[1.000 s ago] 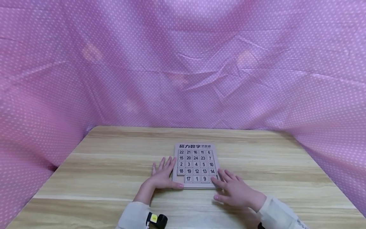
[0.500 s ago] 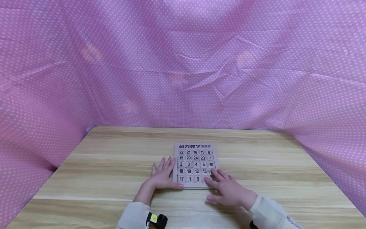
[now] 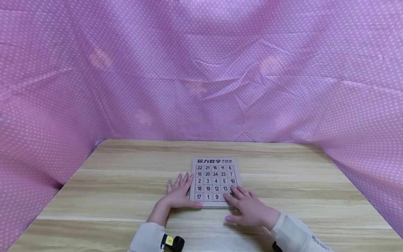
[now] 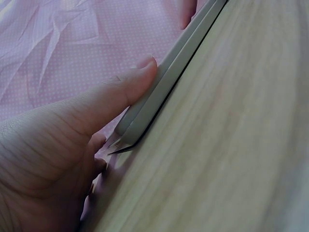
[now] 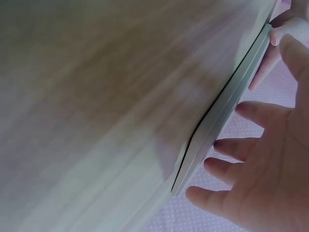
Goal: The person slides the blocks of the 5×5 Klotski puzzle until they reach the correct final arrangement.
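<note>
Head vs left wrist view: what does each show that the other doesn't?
Head only: the numbered tiles, printed heading, both sleeves and a yellow label.

Left wrist only: a close-up of the board's side wall and skin creases near the left thumb.

Both: the board, left hand, part of the right hand, table, pink dotted cloth.

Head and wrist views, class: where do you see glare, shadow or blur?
Head view: number board fairly sharp, glowing patches on the cloth, soft shadow below the right hand; left wrist view: table blurred; right wrist view: table blurred too.
</note>
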Demonstrator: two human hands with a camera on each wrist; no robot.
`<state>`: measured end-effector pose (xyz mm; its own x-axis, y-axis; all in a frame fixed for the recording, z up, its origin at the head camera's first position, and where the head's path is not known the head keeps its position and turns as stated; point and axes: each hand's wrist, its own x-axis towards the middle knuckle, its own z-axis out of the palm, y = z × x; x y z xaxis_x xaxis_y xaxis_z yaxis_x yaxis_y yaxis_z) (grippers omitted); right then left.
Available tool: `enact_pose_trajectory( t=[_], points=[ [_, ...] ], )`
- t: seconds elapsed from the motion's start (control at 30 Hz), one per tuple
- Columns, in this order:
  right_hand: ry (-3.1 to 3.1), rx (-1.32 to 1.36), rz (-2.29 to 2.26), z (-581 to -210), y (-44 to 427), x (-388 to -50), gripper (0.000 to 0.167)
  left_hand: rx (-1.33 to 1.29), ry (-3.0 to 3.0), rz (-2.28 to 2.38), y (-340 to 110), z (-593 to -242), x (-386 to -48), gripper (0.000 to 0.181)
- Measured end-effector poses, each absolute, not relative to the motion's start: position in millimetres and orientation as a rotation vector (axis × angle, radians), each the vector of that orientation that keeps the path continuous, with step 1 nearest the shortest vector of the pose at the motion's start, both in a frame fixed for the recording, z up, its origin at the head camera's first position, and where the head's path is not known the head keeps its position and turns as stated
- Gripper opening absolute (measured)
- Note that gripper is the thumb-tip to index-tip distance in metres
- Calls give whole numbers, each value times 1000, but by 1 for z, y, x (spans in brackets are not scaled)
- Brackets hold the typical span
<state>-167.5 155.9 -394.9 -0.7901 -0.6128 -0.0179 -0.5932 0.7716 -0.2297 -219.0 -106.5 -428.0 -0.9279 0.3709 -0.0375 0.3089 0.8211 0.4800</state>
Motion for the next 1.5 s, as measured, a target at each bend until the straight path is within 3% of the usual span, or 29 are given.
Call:
enact_pose_trajectory(
  t=[1.5],
  points=[
    [2865, -986, -211, -403, 157, -149, 85, 527, 2866, 732, -107, -429, -221, 116]
  ],
)
